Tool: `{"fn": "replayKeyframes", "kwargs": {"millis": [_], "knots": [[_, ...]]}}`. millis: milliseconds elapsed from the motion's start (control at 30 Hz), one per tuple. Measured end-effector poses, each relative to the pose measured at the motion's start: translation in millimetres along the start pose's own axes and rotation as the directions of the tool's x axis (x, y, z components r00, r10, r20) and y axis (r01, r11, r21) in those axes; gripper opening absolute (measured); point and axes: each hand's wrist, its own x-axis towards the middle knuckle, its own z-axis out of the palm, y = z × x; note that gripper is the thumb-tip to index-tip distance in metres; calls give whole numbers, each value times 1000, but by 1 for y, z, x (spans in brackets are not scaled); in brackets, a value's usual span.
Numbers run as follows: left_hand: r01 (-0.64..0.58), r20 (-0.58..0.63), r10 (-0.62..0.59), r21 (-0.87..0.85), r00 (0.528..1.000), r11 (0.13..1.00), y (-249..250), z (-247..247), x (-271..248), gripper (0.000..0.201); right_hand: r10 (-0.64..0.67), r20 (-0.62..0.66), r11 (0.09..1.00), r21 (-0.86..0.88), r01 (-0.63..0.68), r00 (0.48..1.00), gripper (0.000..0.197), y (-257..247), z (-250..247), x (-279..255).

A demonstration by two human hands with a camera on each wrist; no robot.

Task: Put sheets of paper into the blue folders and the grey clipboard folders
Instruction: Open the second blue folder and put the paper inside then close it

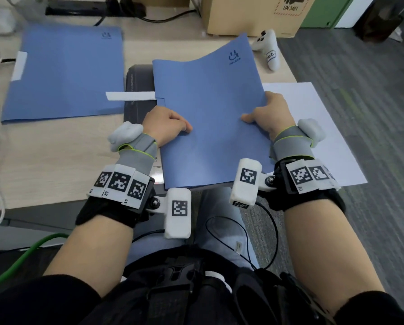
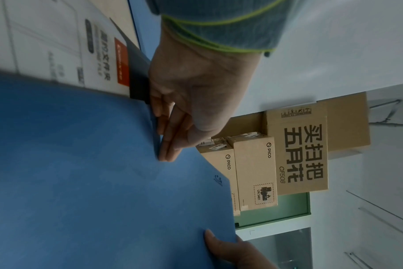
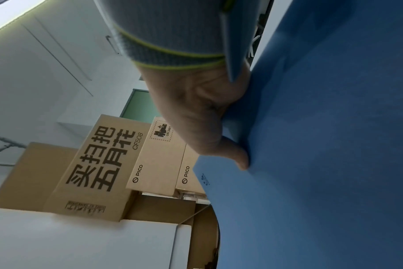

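I hold a blue folder [image 1: 210, 118] with both hands, tilted up over the desk's front edge. My left hand [image 1: 173, 127] pinches its left edge, thumb on top; in the left wrist view the fingers [image 2: 168, 143] lie under that edge. My right hand [image 1: 264, 113] grips the right edge, thumb on the cover. A dark grey clipboard folder [image 1: 139, 90] lies beneath it. White sheets of paper [image 1: 313, 127] lie under the folder at the right and overhang the desk. A second blue folder [image 1: 67, 73] lies shut at the left.
A white strip [image 1: 130, 95] sticks out at the held folder's left. A white game controller [image 1: 266, 49] and a cardboard box [image 1: 255, 15] stand behind the folder. Cables run along the desk's left and far edges. Grey carpet lies to the right.
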Motion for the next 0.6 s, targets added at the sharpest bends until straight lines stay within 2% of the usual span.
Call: {"fn": "replayKeyframes", "kwargs": {"millis": [100,200,267,300,333,400,433,533,600], "knots": [[-4,5,4,-27,1000,1000,0,-1,1,23,-37,-27,999,27,38,999,37,4,2,0],[-30,15,30,-23,999,999,1,-10,4,30,-14,-6,987,163,15,1000,36,11,-1,-2],[-26,-74,23,-32,997,999,2,-22,6,35,-6,23,958,285,-1,1000,39,13,-2,-1],[-24,-159,17,-44,987,999,2,-29,7,35,-13,33,944,330,2,999,40,14,-3,-1],[-36,-269,28,-25,963,999,3,-37,7,34,-26,38,932,362,10,999,39,14,-3,-1],[-37,-478,83,105,874,994,2,-51,8,33,-63,51,905,424,36,997,37,13,-2,-2],[-4,-543,108,189,833,982,2,-57,8,35,-84,64,890,453,46,994,35,12,-1,-2],[142,-607,127,375,785,916,6,-72,5,41,-129,103,857,512,59,986,34,11,0,-3],[168,-633,162,427,757,889,7,-78,3,45,-147,119,843,534,61,982,34,11,2,-3]]}}
